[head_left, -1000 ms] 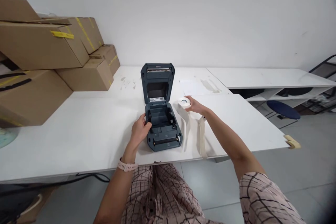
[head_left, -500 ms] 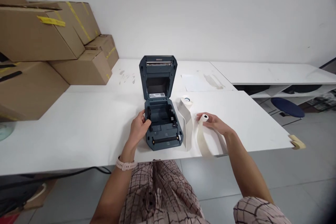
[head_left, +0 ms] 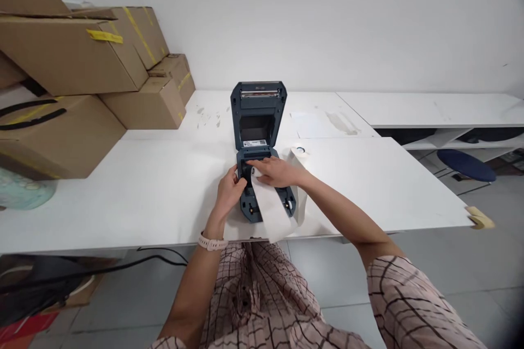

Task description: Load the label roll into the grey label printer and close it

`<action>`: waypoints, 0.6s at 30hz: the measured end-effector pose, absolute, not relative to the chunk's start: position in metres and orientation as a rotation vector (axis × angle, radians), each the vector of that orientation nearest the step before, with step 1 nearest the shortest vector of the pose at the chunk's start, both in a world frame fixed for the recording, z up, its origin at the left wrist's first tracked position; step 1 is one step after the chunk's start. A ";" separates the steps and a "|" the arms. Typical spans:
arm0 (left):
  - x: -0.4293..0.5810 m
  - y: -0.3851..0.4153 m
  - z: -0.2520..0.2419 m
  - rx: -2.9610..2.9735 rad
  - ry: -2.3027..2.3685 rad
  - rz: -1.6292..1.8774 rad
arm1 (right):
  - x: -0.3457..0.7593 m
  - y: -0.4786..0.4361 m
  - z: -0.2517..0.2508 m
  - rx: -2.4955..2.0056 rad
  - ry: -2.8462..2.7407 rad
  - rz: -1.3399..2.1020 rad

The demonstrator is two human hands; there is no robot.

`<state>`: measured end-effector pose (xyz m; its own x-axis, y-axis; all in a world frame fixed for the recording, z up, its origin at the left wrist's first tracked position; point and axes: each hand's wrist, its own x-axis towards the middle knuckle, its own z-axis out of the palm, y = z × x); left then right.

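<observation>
A dark grey label printer (head_left: 260,109) stands on the white table with its lid raised. My left hand (head_left: 230,192) grips the left side of the printer body, thumb over the rim. Inside the open bay, my right hand (head_left: 278,171) has its fingers around a roll of white label paper (head_left: 270,204). The loose strip runs forward over the printer's front and reaches the table edge. Just right of the printer stands a second paper roll (head_left: 301,152) with a blue ring in its core, its strip partly hidden behind my right forearm.
Cardboard boxes (head_left: 139,103) are stacked at the back left against the wall. A pale green object (head_left: 25,190) sits at the far left. A blue stool (head_left: 465,165) is beyond the table at right. Foam padding (head_left: 480,218) covers the table's right corner.
My right hand has carried the label paper roll from the table right of the printer into its open bay. My left hand stays on the printer's side. The view has shifted slightly.
</observation>
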<state>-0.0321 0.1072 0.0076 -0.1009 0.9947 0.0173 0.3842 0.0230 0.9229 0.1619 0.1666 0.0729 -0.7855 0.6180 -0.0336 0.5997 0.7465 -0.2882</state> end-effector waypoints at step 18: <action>-0.022 0.102 0.010 1.074 1.170 1.146 | 0.206 0.049 0.035 -0.945 -2.464 0.436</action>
<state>-0.0224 0.1020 0.0102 0.0365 0.9931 -0.1113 -0.0902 0.1141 0.9894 0.2065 0.0490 0.0353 -0.6567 0.6894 0.3057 0.5427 0.7135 -0.4432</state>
